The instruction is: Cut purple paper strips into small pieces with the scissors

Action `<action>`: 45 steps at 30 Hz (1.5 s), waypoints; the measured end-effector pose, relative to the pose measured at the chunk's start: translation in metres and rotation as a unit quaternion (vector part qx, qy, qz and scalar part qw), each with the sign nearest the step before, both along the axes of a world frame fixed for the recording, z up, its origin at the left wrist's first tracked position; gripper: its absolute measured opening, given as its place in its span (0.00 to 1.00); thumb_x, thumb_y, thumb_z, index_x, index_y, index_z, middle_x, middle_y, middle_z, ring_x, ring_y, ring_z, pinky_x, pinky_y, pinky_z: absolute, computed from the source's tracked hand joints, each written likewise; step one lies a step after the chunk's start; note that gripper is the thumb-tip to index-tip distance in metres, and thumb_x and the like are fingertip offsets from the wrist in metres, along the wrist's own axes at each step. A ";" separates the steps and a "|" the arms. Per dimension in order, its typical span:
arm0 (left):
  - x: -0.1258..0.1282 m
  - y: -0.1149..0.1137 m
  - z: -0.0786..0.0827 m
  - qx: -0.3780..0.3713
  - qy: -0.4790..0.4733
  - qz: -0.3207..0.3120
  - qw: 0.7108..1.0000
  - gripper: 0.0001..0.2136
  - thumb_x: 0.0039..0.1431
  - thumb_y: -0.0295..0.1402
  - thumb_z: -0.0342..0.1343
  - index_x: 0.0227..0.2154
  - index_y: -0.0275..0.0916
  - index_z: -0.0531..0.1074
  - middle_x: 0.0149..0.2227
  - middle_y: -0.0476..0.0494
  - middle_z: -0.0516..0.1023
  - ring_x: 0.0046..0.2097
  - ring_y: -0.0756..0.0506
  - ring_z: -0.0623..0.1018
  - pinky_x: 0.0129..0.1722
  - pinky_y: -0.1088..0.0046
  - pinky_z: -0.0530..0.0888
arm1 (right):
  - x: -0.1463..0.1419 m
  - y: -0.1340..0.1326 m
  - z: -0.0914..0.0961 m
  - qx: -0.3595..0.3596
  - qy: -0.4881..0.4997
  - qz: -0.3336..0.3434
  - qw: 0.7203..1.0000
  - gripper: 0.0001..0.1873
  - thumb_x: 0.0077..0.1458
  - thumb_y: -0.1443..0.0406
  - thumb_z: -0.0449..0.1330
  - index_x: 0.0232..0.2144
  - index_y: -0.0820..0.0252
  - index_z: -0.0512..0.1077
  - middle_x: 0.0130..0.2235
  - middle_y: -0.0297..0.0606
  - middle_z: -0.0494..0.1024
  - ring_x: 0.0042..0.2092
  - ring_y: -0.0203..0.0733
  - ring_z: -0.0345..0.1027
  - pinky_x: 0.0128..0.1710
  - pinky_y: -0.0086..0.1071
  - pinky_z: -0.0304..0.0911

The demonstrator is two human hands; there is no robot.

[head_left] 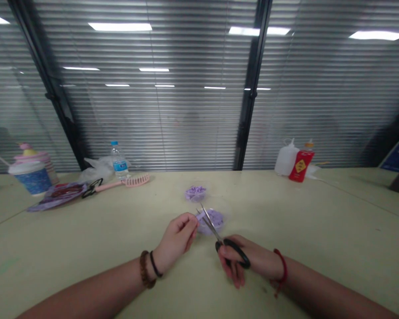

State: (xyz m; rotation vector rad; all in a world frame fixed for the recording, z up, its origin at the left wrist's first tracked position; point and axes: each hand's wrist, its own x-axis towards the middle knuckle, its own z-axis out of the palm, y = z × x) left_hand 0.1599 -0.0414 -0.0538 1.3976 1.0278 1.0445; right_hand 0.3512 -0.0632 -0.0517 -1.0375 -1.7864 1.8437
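Above the left edge of the nearer round clear-plastic bowl, the left hand pinches a thin lilac strip, grip closed; the right hand grasps black-handled steel scissors, blades parted. Snipping seems underway, calling for steadiness next.

On my feed, clock centred on the wearer: near bowl at 12, far bowl behind it. Strip in left hand, scissors in right hand. Hairbrush at 11, water bottle behind; lidded cup at 10; squeeze bottle at 1.
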 end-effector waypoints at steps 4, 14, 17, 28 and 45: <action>0.003 -0.001 -0.002 0.011 0.026 -0.018 0.999 0.16 0.52 0.45 0.49 0.21 0.36 0.60 0.14 0.58 0.56 0.13 0.58 0.54 0.12 0.84 0.51 | -0.003 0.002 -0.006 -0.009 0.008 -0.011 1.000 0.32 0.39 0.40 0.55 0.20 0.68 0.64 0.17 0.35 0.67 0.17 0.31 0.64 0.14 0.20 0.59; 0.006 -0.002 -0.001 0.038 0.068 -0.035 0.996 0.16 0.54 0.43 0.48 0.19 0.36 0.60 0.12 0.58 0.54 0.14 0.57 0.54 0.13 0.82 0.50 | -0.006 0.002 -0.006 -0.020 0.008 -0.028 0.999 0.34 0.37 0.39 0.54 0.19 0.68 0.64 0.17 0.35 0.67 0.16 0.31 0.63 0.13 0.21 0.59; 0.006 -0.002 -0.001 0.037 0.073 -0.033 0.996 0.15 0.53 0.43 0.48 0.19 0.36 0.61 0.12 0.57 0.55 0.14 0.57 0.54 0.13 0.82 0.50 | -0.006 0.003 -0.008 -0.019 0.004 -0.030 0.999 0.34 0.38 0.38 0.53 0.20 0.68 0.63 0.17 0.35 0.67 0.16 0.31 0.63 0.13 0.21 0.59; 0.002 -0.002 0.004 0.045 0.099 -0.006 0.994 0.16 0.52 0.43 0.47 0.18 0.36 0.61 0.13 0.56 0.56 0.14 0.57 0.55 0.14 0.81 0.51 | -0.007 0.002 -0.007 -0.021 0.017 -0.056 0.998 0.33 0.38 0.39 0.54 0.21 0.66 0.61 0.16 0.33 0.67 0.15 0.32 0.63 0.12 0.22 0.59; 0.001 0.001 -0.004 0.056 0.101 0.063 0.991 0.12 0.49 0.37 0.48 0.17 0.37 0.58 0.13 0.57 0.56 0.15 0.56 0.55 0.16 0.81 0.53 | -0.003 -0.001 -0.002 -0.019 -0.032 -0.029 0.999 0.34 0.39 0.38 0.52 0.20 0.67 0.63 0.16 0.34 0.66 0.15 0.31 0.62 0.12 0.21 0.58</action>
